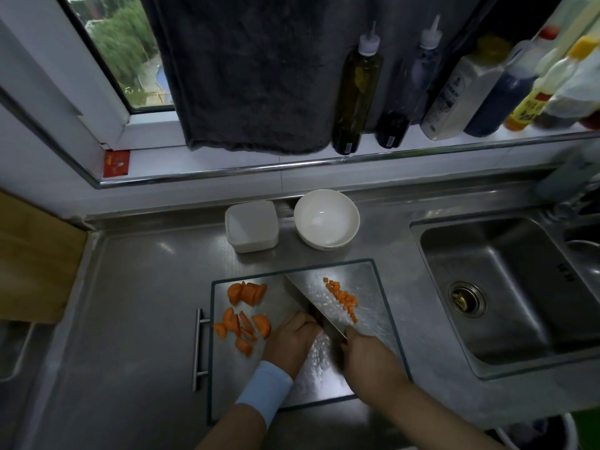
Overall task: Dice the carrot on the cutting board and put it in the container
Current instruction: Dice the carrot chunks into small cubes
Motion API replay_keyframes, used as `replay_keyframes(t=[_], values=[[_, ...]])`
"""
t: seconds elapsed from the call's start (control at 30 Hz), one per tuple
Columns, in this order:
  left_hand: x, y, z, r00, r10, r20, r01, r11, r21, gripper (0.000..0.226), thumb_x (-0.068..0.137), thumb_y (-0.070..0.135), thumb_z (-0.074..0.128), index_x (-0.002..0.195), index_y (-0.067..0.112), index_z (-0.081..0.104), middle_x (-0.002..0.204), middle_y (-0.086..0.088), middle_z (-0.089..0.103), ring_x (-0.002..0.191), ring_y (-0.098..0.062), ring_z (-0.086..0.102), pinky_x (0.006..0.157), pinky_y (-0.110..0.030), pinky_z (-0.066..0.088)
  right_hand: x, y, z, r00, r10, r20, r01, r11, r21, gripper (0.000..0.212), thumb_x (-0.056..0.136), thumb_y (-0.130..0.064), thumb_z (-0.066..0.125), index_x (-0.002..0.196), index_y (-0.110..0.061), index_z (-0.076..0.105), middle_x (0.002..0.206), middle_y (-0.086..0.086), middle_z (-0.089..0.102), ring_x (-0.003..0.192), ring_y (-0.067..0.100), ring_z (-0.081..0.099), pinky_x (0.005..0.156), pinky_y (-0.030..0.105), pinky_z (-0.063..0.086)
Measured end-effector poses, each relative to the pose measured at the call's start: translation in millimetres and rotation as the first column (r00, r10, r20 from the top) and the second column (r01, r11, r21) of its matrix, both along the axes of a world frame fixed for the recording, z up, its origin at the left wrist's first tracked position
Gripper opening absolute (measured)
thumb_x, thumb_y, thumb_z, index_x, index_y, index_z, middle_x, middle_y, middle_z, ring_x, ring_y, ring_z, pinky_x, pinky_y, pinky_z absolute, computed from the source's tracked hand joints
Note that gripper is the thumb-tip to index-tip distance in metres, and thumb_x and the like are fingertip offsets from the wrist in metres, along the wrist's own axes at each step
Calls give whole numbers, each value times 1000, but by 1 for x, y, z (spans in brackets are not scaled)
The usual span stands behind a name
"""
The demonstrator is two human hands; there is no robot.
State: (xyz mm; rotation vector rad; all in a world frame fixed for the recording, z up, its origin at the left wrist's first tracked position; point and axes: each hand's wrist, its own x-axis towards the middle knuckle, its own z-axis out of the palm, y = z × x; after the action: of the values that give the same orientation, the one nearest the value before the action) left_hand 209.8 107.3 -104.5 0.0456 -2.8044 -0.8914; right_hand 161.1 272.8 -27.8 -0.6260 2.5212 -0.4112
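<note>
The left hand's (292,339) fingers (305,321) curl down on a shadowed piece, by judgement carrot (242,326) like the thick half-round chunks at centre left. The knuckles sit against the knife (311,300), and the right hand (367,352) grips its handle. It is best to keep the fingertips tucked, let the broad flat blade ride the knuckles, and cut narrow and even. Small square dice (344,297) lie right of the blade. The board (373,277) looks like slick dimpled steel, so pieces may skid. The white rounded-square container (251,225) stands above, beside a glossy bowl (326,219).
</note>
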Motion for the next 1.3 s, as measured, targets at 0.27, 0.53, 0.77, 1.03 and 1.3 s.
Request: replay_keyframes(t=[0.27, 0.53, 0.77, 1.03, 1.3], values=[[-8, -7, 13, 975, 56, 215, -80, 991, 105, 10, 87, 32, 64, 97, 30, 66, 106, 16, 55, 95, 2, 51, 82, 3, 30, -11, 4, 22, 995, -62, -83, 56, 995, -79, 24, 103, -32, 39, 114, -21, 57, 98, 2, 70, 82, 18, 64, 60, 22, 35], [-17, -26, 24, 965, -42, 260, 40, 999, 13, 40, 83, 35, 63, 120, 34, 47, 125, 14, 42, 116, -3, 40, 103, -18, 34, -28, 8, 17, 986, -155, -69, 151, 987, -59, 21, 103, -32, 39, 108, -19, 56, 97, 3, 68, 78, 18, 60, 59, 25, 35], [-25, -18, 23, 935, -168, 312, 195, 979, -56, 29, 96, 28, 48, 122, 33, 59, 126, 10, 54, 120, -6, 42, 106, -15, 27, -24, 14, 10, 983, -182, -35, 180, 982, -57, 24, 102, -31, 39, 114, -19, 57, 96, 2, 68, 76, 17, 60, 62, 24, 39], [8, -2, 28, 942, 153, 299, -164, 986, 12, 44, 92, 36, 56, 134, 36, 44, 133, 20, 38, 125, 0, 33, 102, -12, 18, -17, 13, 4, 993, -112, -37, 109, 992, -65, 21, 103, -29, 41, 111, -19, 58, 103, 3, 70, 90, 19, 67, 63, 20, 37], [12, -22, 22, 925, 208, 319, -209, 977, -33, 22, 95, 23, 49, 112, 29, 62, 113, 9, 55, 106, -8, 48, 97, -19, 36, -18, 16, 5, 993, -107, -47, 104, 992, -68, 21, 103, -30, 41, 111, -19, 58, 104, 1, 69, 90, 18, 67, 65, 19, 35]])
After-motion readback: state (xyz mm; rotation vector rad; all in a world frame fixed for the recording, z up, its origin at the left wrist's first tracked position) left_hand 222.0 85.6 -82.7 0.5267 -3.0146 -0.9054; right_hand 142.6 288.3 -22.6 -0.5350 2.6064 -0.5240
